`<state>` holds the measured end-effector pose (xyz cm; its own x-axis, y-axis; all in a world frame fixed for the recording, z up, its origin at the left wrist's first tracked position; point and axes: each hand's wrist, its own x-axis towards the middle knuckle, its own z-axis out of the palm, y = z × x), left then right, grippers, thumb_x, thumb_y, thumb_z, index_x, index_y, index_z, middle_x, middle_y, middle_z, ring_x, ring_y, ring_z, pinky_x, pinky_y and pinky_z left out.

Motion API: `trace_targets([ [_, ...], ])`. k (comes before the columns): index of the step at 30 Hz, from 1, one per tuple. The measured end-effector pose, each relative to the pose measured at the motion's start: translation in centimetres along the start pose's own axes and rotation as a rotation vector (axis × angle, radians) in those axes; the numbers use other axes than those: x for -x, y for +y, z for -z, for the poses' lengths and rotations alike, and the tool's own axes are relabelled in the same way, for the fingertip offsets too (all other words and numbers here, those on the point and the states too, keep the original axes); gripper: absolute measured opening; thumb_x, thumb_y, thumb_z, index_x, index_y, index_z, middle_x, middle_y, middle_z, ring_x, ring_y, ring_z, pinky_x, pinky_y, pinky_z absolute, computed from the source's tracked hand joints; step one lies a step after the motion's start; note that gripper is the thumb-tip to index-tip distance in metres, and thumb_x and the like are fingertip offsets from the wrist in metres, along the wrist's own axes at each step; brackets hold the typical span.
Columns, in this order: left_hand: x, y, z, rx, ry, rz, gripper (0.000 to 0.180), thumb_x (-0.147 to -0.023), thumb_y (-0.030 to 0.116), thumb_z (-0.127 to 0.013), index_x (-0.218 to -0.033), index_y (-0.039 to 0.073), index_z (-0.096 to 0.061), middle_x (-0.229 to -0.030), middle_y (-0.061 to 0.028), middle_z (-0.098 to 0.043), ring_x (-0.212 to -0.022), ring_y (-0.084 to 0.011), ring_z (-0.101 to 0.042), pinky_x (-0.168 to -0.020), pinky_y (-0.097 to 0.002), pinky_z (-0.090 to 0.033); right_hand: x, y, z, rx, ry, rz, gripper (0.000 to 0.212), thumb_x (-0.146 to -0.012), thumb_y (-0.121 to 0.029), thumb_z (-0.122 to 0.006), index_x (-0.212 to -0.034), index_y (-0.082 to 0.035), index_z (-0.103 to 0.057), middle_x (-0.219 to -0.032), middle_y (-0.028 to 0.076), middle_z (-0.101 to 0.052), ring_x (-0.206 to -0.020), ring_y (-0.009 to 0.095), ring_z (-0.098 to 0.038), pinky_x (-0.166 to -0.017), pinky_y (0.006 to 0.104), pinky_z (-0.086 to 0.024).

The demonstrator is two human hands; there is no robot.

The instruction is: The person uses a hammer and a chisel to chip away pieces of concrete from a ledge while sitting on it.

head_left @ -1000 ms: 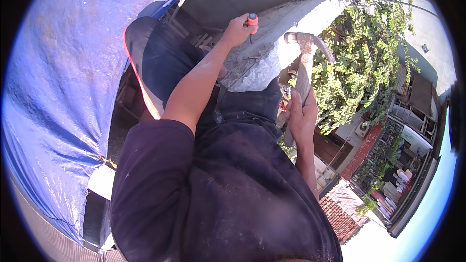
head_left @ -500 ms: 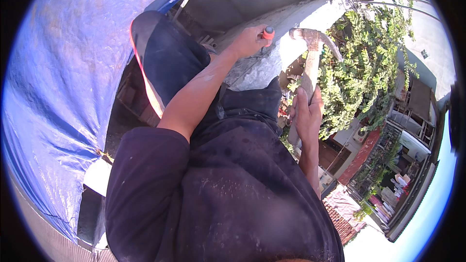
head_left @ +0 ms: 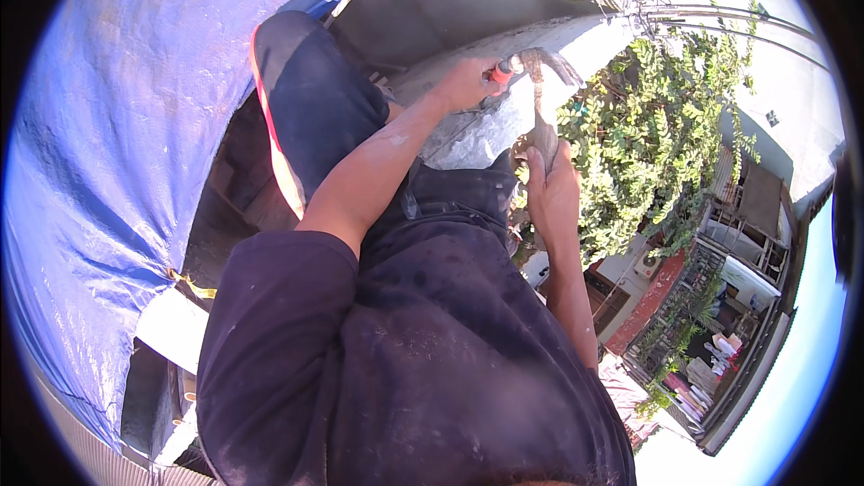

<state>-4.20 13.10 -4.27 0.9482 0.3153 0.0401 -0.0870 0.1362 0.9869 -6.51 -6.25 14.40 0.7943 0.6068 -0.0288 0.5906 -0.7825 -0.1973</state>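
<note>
In my left hand (head_left: 463,85), closed over the rough wall top, is a red-handled chisel (head_left: 499,74); its blade is hidden behind the fingers and palm. My right hand (head_left: 555,187) grips a claw hammer (head_left: 545,117) by its worn wooden handle. The hammer's rusty head meets, or nearly meets, the chisel's grey butt end, with its claw pointing away to the right. Beneath both hands runs the pale concrete wall (head_left: 585,47), its surface broken and rough near my lap.
A blue tarp (head_left: 117,153) spreads along the left, beside my bent leg (head_left: 315,81). Leafy branches (head_left: 648,126) grow just right of the wall. Wires (head_left: 720,11) cross at the upper right. A lower building (head_left: 711,315) stands beyond the leaves.
The hammer has swung left, bringing its head from a gap away up to the chisel's end. My right hand moved left and slightly up with it; the left stays nearly in place.
</note>
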Motion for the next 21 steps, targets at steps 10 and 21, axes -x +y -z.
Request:
trace_targets([
  [10,1.0,-1.1,-0.3,-0.187,-0.020,-0.042,0.031,-0.090,0.006,-0.068,-0.121,0.002,-0.067,-0.098,-0.0097,-0.074,-0.090,-0.0133,-0.067,-0.086,-0.0327,-0.053,-1.9,-2.5,1.6,0.044,-0.253,-0.192,0.056,-0.102,-0.036,-0.055,-0.131,0.012,-0.048,-0.091,0.034,-0.066,-0.088,0.048,-0.065,-0.080,0.0527,-0.049],
  [21,0.2,-1.2,1.6,-0.020,0.079,0.021,0.035,-0.088,0.004,-0.067,-0.122,0.000,-0.064,-0.106,-0.0122,-0.074,-0.102,-0.0168,-0.069,-0.093,-0.0325,-0.052,0.2,-3.5,1.4,-0.347,-0.013,-0.240,0.057,-0.102,-0.033,-0.058,-0.129,0.017,-0.051,-0.092,0.031,-0.068,-0.087,0.040,-0.069,-0.080,0.0431,-0.053],
])
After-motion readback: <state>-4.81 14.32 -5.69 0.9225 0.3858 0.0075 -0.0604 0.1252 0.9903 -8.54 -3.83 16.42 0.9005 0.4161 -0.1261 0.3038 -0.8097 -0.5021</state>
